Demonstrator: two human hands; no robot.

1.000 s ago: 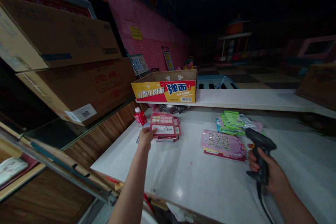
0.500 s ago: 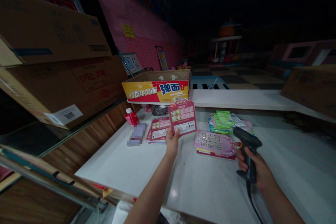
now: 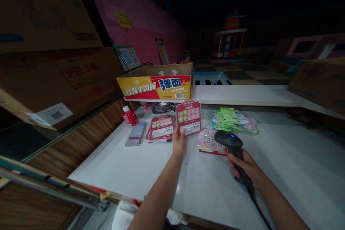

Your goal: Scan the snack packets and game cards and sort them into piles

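Observation:
My left hand (image 3: 179, 143) grips a dark pink printed card pack (image 3: 189, 116) by its lower left corner, held up with its barcode side toward me. In my right hand (image 3: 245, 167) is a black barcode scanner (image 3: 230, 140), its head pointing left toward the pack and a small blue light lit on top. The scanner's cable runs down to the bottom edge. Left of my left hand lies a stack of similar dark pink packs (image 3: 161, 128). A light pink pack with rows of small pictures (image 3: 207, 139) lies partly hidden behind the scanner.
Green and pink packets (image 3: 229, 118) lie in a pile at the back right. A red bottle (image 3: 130, 115) and a blurred flat object (image 3: 136, 133) sit on the left. Behind, an open noodle carton (image 3: 155, 86) rests on a raised shelf (image 3: 237, 94). Large cardboard boxes (image 3: 54, 82) stand at far left.
My right hand has brought the scanner leftward, closer to the held pack, and a blue light now shows on it. My left hand still holds the pack up. The view has shifted slightly.

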